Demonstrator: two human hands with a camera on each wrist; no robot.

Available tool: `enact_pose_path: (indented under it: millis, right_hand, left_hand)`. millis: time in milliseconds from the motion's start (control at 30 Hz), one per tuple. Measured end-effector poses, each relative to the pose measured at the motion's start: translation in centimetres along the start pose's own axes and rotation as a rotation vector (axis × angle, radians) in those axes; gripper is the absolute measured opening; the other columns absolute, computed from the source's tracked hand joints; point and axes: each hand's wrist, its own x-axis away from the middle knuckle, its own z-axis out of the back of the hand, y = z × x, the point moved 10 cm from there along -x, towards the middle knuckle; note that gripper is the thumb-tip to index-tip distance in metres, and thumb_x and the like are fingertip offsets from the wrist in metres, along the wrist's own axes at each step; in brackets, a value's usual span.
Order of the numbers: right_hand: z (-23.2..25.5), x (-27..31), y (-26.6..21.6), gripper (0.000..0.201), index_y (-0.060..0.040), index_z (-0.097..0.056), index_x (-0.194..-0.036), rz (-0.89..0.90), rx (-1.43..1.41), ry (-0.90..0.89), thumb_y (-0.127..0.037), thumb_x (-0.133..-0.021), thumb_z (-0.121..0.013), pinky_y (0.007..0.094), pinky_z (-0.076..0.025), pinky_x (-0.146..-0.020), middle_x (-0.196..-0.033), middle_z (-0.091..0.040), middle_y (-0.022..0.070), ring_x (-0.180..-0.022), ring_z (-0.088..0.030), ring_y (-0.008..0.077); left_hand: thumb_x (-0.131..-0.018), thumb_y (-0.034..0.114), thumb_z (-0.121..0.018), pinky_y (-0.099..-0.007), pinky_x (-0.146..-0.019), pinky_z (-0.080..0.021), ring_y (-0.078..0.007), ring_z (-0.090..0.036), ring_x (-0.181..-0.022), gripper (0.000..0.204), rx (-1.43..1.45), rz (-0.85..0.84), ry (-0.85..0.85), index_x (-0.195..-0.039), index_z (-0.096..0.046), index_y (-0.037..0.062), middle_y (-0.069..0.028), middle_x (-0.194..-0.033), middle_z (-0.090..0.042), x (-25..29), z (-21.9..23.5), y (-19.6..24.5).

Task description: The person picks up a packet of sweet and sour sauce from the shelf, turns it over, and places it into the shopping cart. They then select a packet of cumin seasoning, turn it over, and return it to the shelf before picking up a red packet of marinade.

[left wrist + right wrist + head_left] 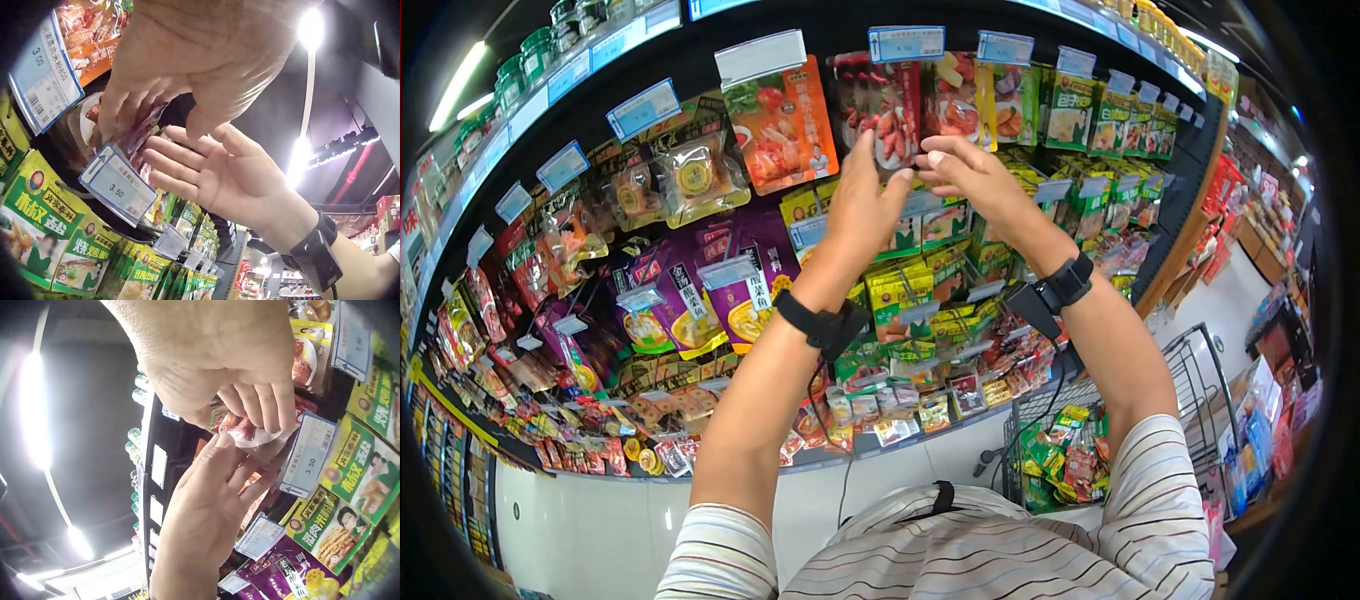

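A red packet with pictured meat [892, 95] hangs on the upper row, also seen as the packet [247, 430] between the hands in the right wrist view. My left hand [863, 205] has its fingertips against the packet's left side, thumb held apart; in the left wrist view the left hand [194, 62] covers part of it. To the packet's right is my right hand [980, 185], fingers lightly bent, palm facing the left hand. In the left wrist view the right hand [219, 172] shows a bare palm. Whether its fingertips touch the packet, I cannot tell.
An orange packet [785, 130] hangs left of the hands, and yellow-edged packets [960, 90] hang to the right. Price tags [907, 44] stick out in front of the rows. Purple packets [665, 300] hang lower left. A wire cart [1200, 380] holding packets stands at the lower right.
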Motion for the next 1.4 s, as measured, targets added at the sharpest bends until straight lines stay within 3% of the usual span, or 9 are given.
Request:
enact_pose_path:
  millis: [133, 233, 333, 467, 600, 767, 933, 1233, 1400]
  right_hand:
    - [-0.1, 3.2, 0.3, 0.050, -0.0001, -0.048, -0.137, -0.044, 0.013, 0.047, -0.036, -0.102, -0.051, 0.0349, -0.048, -0.098, -0.131, -0.059, 0.0167, -0.118, -0.060, 0.0231]
    - [-0.6, 6.4, 1.8, 0.048, 0.0004, -0.050, -0.135, -0.116, -0.036, 0.071, -0.035, -0.102, -0.051, 0.0354, -0.049, -0.098, -0.128, -0.061, 0.0157, -0.116, -0.061, 0.0228]
    - [-1.5, 10.6, 4.1, 0.046, 0.0006, -0.050, -0.134, -0.183, -0.104, 0.077, -0.033, -0.102, -0.052, 0.0363, -0.052, -0.094, -0.123, -0.063, 0.0156, -0.110, -0.064, 0.0226]
    - [-3.9, 18.3, 9.5, 0.040, 0.0010, -0.054, -0.128, -0.442, -0.241, 0.078, -0.030, -0.101, -0.053, 0.0340, -0.055, -0.084, -0.114, -0.066, 0.0153, -0.100, -0.067, 0.0206]
    - [-7.4, 29.5, 15.4, 0.036, -0.0010, -0.059, -0.121, -0.698, -0.226, 0.016, -0.030, -0.101, -0.055, 0.0298, -0.055, -0.074, -0.107, -0.068, 0.0110, -0.092, -0.067, 0.0173]
    - [-8.9, 42.8, 17.0, 0.038, -0.0004, -0.061, -0.118, -0.996, -0.235, 0.064, -0.034, -0.099, -0.057, 0.0291, -0.056, -0.073, -0.102, -0.069, 0.0106, -0.087, -0.068, 0.0173]
    - [-6.8, 51.4, 18.3, 0.032, -0.0016, -0.062, -0.113, -1.111, -0.311, 0.408, -0.029, -0.096, -0.056, 0.0294, -0.056, -0.072, -0.098, -0.070, 0.0113, -0.084, -0.069, 0.0187]
    - [-3.1, 59.4, 22.1, 0.032, -0.0048, -0.060, -0.116, -1.232, -0.310, 0.477, -0.030, -0.098, -0.057, 0.0298, -0.057, -0.070, -0.101, -0.069, 0.0099, -0.085, -0.068, 0.0169]
    - [4.9, 60.9, 24.1, 0.030, -0.0047, -0.060, -0.114, -1.191, -0.218, 0.627, -0.028, -0.096, -0.057, 0.0295, -0.057, -0.068, -0.099, -0.069, 0.0089, -0.083, -0.069, 0.0163]
  left_hand:
    - [-0.095, 0.015, -0.062, -0.0381, -0.099, -0.049, -0.0302, -0.051, -0.129, 0.062, 0.088, 0.052, 0.034, -0.146, -0.031, -0.0040, -0.0244, -0.139, -0.049, 2.9, 2.1, -0.6]
    - [-0.096, 0.014, -0.060, -0.0373, -0.101, -0.047, -0.0276, -0.051, -0.129, 0.056, 0.100, 0.025, -0.020, -0.144, -0.036, -0.0030, -0.0223, -0.137, -0.051, 6.6, 3.5, 1.0]
    - [-0.097, 0.013, -0.059, -0.0357, -0.102, -0.046, -0.0243, -0.054, -0.125, 0.049, 0.306, 0.159, -0.147, -0.140, -0.041, -0.0022, -0.0176, -0.132, -0.054, 12.2, 2.8, 0.1]
    - [-0.099, 0.019, -0.058, -0.0306, -0.091, -0.050, -0.0170, -0.062, -0.106, 0.036, 0.493, 0.461, -0.382, -0.129, -0.052, -0.0016, -0.0117, -0.116, -0.064, 22.1, -0.4, -2.9]
    - [-0.099, 0.026, -0.056, -0.0255, -0.083, -0.048, -0.0108, -0.063, -0.096, 0.033, 0.492, 0.806, -0.810, -0.122, -0.059, 0.0018, -0.0068, -0.103, -0.068, 35.5, -3.9, -6.8]
    - [-0.102, 0.029, -0.054, -0.0297, -0.080, -0.052, -0.0177, -0.067, -0.092, 0.036, 0.622, 1.108, -1.061, -0.126, -0.059, 0.0028, -0.0095, -0.104, -0.068, 46.9, -4.7, -8.5]
    - [-0.101, 0.030, -0.054, -0.0288, -0.080, -0.052, -0.0164, -0.067, -0.092, 0.037, 0.526, 1.158, -1.136, -0.125, -0.059, 0.0022, -0.0095, -0.104, -0.068, 49.3, -6.8, -8.8]
    - [-0.101, 0.031, -0.054, -0.0282, -0.080, -0.051, -0.0161, -0.065, -0.094, 0.042, 0.490, 1.152, -1.173, -0.127, -0.057, -0.0016, -0.0109, -0.105, -0.067, 48.6, -10.2, -8.6]
    - [-0.101, 0.031, -0.055, -0.0275, -0.080, -0.052, -0.0154, -0.066, -0.092, 0.041, 0.389, 1.239, -1.127, -0.125, -0.058, -0.0010, -0.0104, -0.105, -0.068, 49.5, -9.9, -7.9]
